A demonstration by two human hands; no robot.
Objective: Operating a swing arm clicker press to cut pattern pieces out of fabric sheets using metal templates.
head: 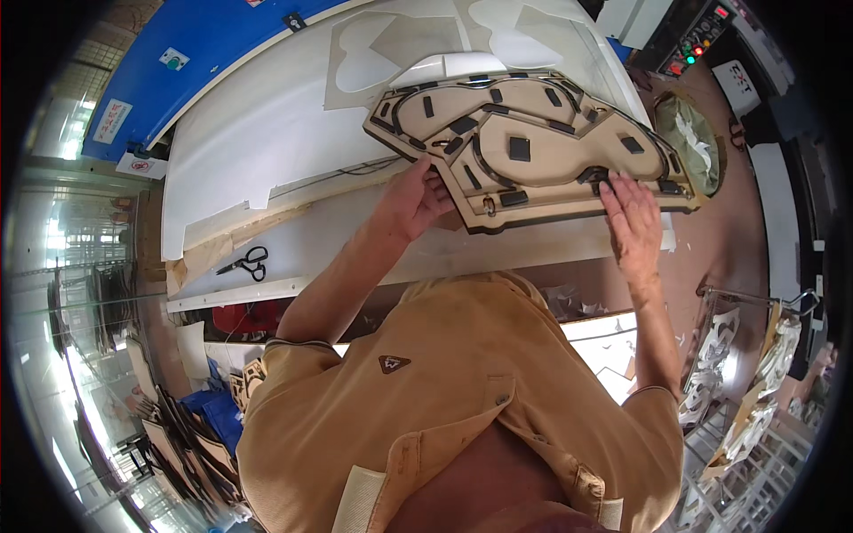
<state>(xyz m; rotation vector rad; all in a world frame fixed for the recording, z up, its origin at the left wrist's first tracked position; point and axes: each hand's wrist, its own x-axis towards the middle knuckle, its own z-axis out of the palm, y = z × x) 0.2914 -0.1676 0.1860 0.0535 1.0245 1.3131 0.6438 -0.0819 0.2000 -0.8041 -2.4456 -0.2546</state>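
A wooden steel-rule cutting die [553,146], with curved blades and dark foam or rubber blocks, lies tilted over the front part of a machine's white bed. At its lower left edge is my left hand [421,196], the fingers curled at the rim and partly hidden under it. My right hand [632,213] rests with its fingers on the front edge of the die, beside a dark block. White sheet material [266,166] spreads under and behind the die. A grey-white sheet with curved cut-outs [426,43] lies farther back.
Black-handled scissors [250,263] lie on the front ledge at the left. A blue machine beam [206,46] spans the back. At the right are a control panel with lit buttons [696,46], an open sack [690,140] and a wire rack [753,373] with cut pieces.
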